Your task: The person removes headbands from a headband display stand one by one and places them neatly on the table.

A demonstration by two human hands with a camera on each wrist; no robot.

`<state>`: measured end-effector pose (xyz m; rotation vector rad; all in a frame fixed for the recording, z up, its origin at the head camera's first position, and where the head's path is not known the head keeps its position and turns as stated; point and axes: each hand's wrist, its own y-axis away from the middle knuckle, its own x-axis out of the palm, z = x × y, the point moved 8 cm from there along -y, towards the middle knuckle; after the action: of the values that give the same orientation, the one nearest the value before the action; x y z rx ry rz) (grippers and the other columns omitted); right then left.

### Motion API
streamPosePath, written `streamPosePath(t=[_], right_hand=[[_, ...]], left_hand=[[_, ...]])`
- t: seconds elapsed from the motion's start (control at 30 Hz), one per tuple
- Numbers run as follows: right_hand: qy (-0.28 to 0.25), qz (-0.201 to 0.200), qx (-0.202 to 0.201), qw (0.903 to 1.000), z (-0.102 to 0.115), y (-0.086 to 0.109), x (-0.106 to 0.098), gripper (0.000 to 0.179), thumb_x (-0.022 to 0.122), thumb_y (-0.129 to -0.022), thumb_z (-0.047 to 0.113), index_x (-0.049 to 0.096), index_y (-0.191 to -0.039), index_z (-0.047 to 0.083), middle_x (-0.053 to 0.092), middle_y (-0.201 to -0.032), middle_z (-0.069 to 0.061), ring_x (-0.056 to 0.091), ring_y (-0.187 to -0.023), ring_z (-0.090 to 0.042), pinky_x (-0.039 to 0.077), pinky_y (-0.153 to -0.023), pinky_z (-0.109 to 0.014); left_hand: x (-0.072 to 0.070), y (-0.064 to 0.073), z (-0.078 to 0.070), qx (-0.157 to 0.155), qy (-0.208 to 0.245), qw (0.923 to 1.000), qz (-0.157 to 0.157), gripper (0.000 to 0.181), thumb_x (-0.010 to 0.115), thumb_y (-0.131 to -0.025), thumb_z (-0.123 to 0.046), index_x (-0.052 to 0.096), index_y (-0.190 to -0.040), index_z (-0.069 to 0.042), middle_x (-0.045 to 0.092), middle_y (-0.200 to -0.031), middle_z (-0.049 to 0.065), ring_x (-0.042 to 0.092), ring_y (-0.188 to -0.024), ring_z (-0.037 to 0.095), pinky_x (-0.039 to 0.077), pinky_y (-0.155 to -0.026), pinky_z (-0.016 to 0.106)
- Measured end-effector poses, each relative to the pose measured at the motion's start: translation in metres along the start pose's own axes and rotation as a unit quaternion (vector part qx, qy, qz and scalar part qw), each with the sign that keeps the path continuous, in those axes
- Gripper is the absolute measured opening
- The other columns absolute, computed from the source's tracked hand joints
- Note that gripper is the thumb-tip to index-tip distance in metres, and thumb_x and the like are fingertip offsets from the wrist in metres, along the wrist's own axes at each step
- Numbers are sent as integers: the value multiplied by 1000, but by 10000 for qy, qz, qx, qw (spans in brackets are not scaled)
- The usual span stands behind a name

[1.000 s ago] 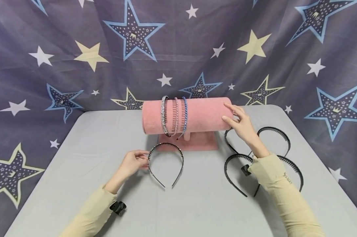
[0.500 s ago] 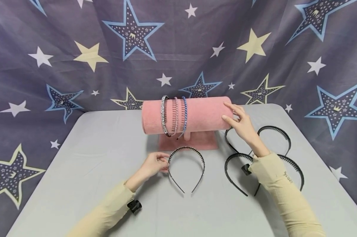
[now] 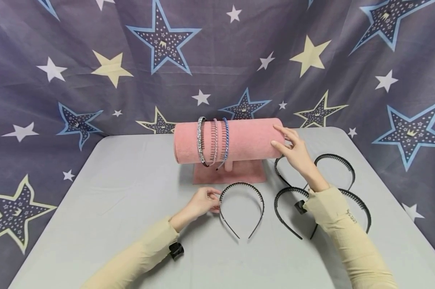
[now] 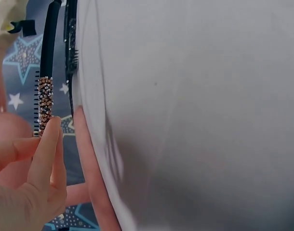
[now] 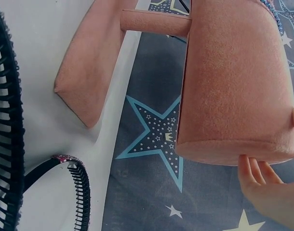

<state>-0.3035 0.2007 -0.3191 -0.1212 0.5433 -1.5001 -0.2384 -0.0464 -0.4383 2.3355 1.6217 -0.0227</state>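
My left hand (image 3: 201, 202) pinches one side of a black toothed hair band (image 3: 241, 184) between thumb and fingers, its open ends pointing toward me, in front of the pink stand. In the left wrist view the hair band (image 4: 45, 98) shows bronze and dark rhinestones beside the fingertips. My right hand (image 3: 296, 154) holds the right end of the pink velvet roll of the headband stand (image 3: 251, 138), thumb in front and index finger on top. Silver glitter (image 3: 199, 140), pink (image 3: 214, 140) and blue (image 3: 226, 140) hair bands sit around its left half.
Several black toothed hair bands lie on the grey table at the right, one far (image 3: 334, 155) and one near (image 3: 277, 202), partly under my right forearm. The stand's pink base (image 3: 253, 174) rests on the table. A star-patterned curtain (image 3: 217, 60) hangs behind.
My left hand has moved right with the black hair band, from left of the stand's base to in front of its right part. The right hand stays on the roll's end.
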Motion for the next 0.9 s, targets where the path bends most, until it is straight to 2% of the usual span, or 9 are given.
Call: streamPosePath(t=[0.13, 0.27, 0.4, 0.5, 0.73, 0.9], right_hand=[[-8, 14, 37, 10000, 10, 3, 2, 45, 56, -84, 2, 44, -127, -2, 36, -122, -18, 40, -102, -15, 43, -81, -12], [43, 19, 36, 10000, 24, 6, 4, 43, 54, -84, -2, 43, -126, -6, 35, -121, -22, 40, -101, -16, 42, -80, -10], [108, 5, 78, 9999, 29, 6, 5, 43, 54, -84, -2, 43, -126, -7, 36, -121, -21, 40, -100, -14, 42, -81, -11], [82, 1, 56, 10000, 27, 5, 5, 44, 55, -84, -2, 43, -126, -6, 36, -121, -21, 40, -100, -14, 43, -82, -12], [103, 1, 3, 9999, 2, 0, 0, 46, 57, -84, 4, 44, -128, 1, 37, -122, -16, 40, -102, -14, 43, -83, -13], [83, 3, -32, 10000, 3, 0, 1, 46, 57, -84, 3, 45, -128, 0, 37, -122, -17, 40, -101, -14, 43, -83, -14]], left_hand=[[7, -5, 3, -27, -72, 10000, 41, 33, 51, -76, 13, 51, -108, 14, 54, -71, 11, 56, -52, 13, 54, -58, 31], [14, -8, 4, -9, -156, 9998, 88, 33, 50, -75, 12, 50, -107, 15, 57, -72, 16, 56, -51, 13, 54, -57, 32], [18, -11, 5, -72, -232, 9997, 68, 31, 50, -74, 12, 51, -106, 14, 58, -72, 18, 56, -50, 13, 53, -57, 34], [20, -12, 7, -118, -253, 9996, 80, 30, 51, -75, 12, 52, -105, 14, 57, -69, 14, 55, -47, 12, 53, -57, 33], [24, -14, 10, -177, -146, 9996, 153, 28, 50, -75, 12, 51, -103, 14, 54, -65, 7, 54, -45, 10, 53, -56, 30], [25, -15, 12, -211, -77, 9995, 203, 28, 50, -75, 14, 50, -103, 15, 53, -64, 7, 53, -45, 10, 53, -55, 28]])
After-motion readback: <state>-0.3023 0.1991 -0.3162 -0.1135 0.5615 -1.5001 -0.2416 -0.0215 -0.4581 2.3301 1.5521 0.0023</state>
